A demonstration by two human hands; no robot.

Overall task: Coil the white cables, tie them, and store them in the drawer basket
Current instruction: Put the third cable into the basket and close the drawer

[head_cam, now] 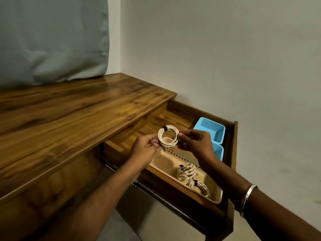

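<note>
A coiled white cable (167, 134) with a black tie at its top is held above the open wooden drawer (233, 143). My left hand (145, 150) pinches the coil's left side and my right hand (195, 142) pinches its right side. Below them a beige perforated basket (164, 161) lies in the drawer. Two more tied white cable coils (186, 172) rest inside the basket, toward its near right end.
Two blue mesh baskets (211, 129) sit at the drawer's far right corner. The wooden desk top (60, 115) stretches to the left, with a grey curtain (52, 39) hanging behind it. A pale wall is close on the right. A metal bangle (247, 195) circles my right wrist.
</note>
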